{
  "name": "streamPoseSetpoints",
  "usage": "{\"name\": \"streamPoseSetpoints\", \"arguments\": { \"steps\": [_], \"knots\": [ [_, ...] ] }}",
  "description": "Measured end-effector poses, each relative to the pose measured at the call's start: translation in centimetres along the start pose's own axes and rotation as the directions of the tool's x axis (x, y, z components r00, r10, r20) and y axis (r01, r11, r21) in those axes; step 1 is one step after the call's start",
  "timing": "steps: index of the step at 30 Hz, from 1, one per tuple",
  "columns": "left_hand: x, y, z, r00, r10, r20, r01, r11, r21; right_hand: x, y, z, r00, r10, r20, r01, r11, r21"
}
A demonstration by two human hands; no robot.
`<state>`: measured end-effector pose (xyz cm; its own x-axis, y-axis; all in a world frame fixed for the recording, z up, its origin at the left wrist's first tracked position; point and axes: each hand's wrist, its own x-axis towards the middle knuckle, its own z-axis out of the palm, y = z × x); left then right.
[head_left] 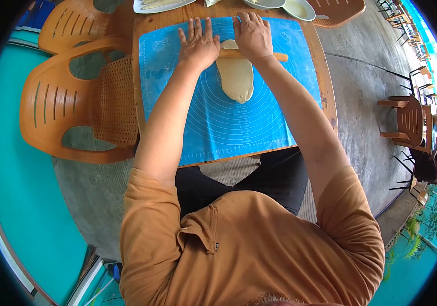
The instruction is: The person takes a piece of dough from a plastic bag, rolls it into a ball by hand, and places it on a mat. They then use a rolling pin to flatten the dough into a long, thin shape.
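Observation:
A pale, flattened oval of dough (236, 81) lies lengthwise on a blue silicone baking mat (203, 127) printed with rings and a ruler edge. Across its far part rests a wooden rolling pin (279, 57). My left hand (198, 45) is palm down at the pin's left end, fingers spread and stretched forward; the pin's tip there is hidden. Over the right part of the pin lies my right hand (253, 38), its palm pressing down and its fingers extended past the pin. Neither hand has its fingers wrapped around the pin.
The mat covers most of a wooden table (326, 92). Along its far edge stand a white plate (162, 7) with pale strips, and a shallow bowl (300, 9). Brown plastic chairs (55, 99) flank the table's left side. More chairs (411, 120) stand at right.

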<state>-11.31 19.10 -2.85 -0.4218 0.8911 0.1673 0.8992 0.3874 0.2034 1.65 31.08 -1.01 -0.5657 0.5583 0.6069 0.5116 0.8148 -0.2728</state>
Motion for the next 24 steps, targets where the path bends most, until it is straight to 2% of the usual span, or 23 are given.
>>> {"name": "streamPoseSetpoints", "arguments": {
  "steps": [6, 10, 12, 13, 16, 18, 19, 21, 22, 24],
  "knots": [
    [0.9, 0.1, 0.0, 0.996, -0.033, 0.078, 0.029, 0.999, 0.042, -2.3, -0.4, -2.1, 0.982, -0.178, -0.058, 0.185, 0.969, 0.165],
    [1.6, 0.3, -0.8, 0.988, -0.067, 0.142, 0.065, 0.998, 0.018, -5.9, -0.6, -4.2, 0.984, -0.173, -0.041, 0.177, 0.966, 0.188],
    [2.4, 0.3, -0.6, 0.984, -0.09, 0.152, 0.081, 0.995, 0.062, -6.9, -0.3, -5.3, 0.983, -0.143, 0.116, 0.116, 0.97, 0.213],
    [2.8, 0.5, -0.4, 0.985, -0.085, 0.147, 0.077, 0.995, 0.061, -6.9, 0.1, -5.3, 0.984, -0.143, 0.11, 0.118, 0.971, 0.209],
    [3.4, 0.3, 0.5, 0.994, -0.098, 0.048, 0.096, 0.994, 0.051, -6.5, 0.8, -4.8, 0.977, -0.178, 0.118, 0.149, 0.964, 0.219],
    [3.8, 0.0, 0.6, 0.958, 0.065, -0.28, -0.024, 0.989, 0.148, -5.8, 1.0, -4.5, 0.976, -0.128, 0.174, 0.084, 0.968, 0.238],
    [3.7, -0.1, 0.2, 0.956, 0.067, -0.287, -0.024, 0.988, 0.152, -5.7, 1.0, -4.4, 0.977, -0.131, 0.167, 0.089, 0.967, 0.239],
    [2.4, 0.1, -0.7, 0.767, 0.117, -0.631, -0.116, 0.992, 0.042, -5.6, 1.3, -4.1, 0.975, -0.123, 0.185, 0.084, 0.975, 0.204],
    [1.6, 0.0, -1.6, 0.766, 0.127, -0.631, -0.123, 0.991, 0.05, -5.5, 1.6, -4.0, 0.977, -0.117, 0.177, 0.08, 0.975, 0.206],
    [-0.9, -0.5, -3.4, 0.729, 0.016, -0.684, -0.193, 0.964, -0.183, -5.3, 1.8, -3.5, 0.979, -0.151, 0.139, 0.12, 0.97, 0.211]
  ]
}}
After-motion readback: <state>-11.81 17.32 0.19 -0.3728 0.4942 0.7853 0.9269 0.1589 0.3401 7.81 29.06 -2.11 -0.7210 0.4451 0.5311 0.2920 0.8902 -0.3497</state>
